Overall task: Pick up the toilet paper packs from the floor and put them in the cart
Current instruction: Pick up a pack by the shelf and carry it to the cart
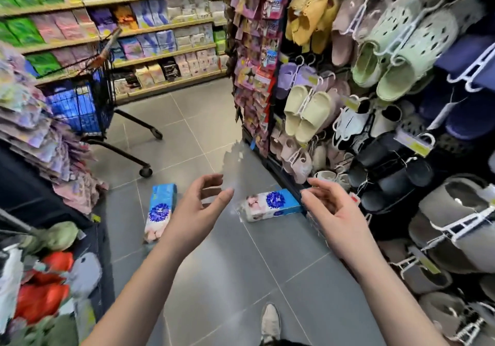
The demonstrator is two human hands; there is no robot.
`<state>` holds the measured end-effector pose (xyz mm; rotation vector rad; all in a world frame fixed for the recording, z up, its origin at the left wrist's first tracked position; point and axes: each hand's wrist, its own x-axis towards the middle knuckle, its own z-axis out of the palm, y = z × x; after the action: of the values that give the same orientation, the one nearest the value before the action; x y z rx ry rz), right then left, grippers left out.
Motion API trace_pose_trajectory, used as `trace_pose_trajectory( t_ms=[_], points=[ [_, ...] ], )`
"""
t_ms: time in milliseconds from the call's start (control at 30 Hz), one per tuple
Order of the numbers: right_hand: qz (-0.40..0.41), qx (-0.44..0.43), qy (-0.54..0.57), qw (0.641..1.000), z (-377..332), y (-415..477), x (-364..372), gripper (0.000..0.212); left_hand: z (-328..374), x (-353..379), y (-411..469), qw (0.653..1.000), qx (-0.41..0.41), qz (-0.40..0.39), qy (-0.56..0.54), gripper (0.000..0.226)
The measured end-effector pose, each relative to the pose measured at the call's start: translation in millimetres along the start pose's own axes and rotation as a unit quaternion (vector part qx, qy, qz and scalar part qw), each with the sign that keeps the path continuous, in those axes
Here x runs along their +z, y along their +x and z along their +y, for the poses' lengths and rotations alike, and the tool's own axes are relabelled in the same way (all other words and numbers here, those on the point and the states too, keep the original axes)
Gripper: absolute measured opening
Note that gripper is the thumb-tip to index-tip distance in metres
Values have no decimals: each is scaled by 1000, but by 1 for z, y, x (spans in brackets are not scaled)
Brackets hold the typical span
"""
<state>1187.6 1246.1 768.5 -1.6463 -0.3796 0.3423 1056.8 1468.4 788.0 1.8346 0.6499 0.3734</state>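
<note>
Hands, left and right, hover open and empty; left pack lies lengthwise, right pack crosswise.

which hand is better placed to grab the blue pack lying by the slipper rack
Right. The open right hand hovers beside the blue-and-white plastic-wrapped toilet paper pack at the slipper rack; the open left hand sits nearer the other pack.

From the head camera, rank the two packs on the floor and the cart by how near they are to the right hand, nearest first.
1. Right toilet paper pack, on the floor by the slipper rack, just left of the right hand.
2. Left toilet paper pack, beyond the left hand.
3. Cart, up the aisle, far left.
</note>
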Motion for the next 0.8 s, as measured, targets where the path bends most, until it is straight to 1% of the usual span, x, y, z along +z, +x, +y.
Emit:
trace_pose_trajectory(
  t_ms=[200, 400, 700, 800],
  points=[
    [-17, 11, 15, 1000, -2, 105, -1, 25, 15, 16, 82, 1000, -7, 7, 16, 34],
    [-11, 12, 19, 1000, -6, 179, 11, 25, 18, 24, 155, 1000, -11, 10, 21, 35],
    [23, 22, -13, 999, 2, 294, 53, 26, 6, 16, 305, 999, 17, -42, 0, 37],
    [40, 34, -25, 998, 6, 338, 77, 29, -9, 2, 365, 998, 8, -61, -20, 36]
  ],
)
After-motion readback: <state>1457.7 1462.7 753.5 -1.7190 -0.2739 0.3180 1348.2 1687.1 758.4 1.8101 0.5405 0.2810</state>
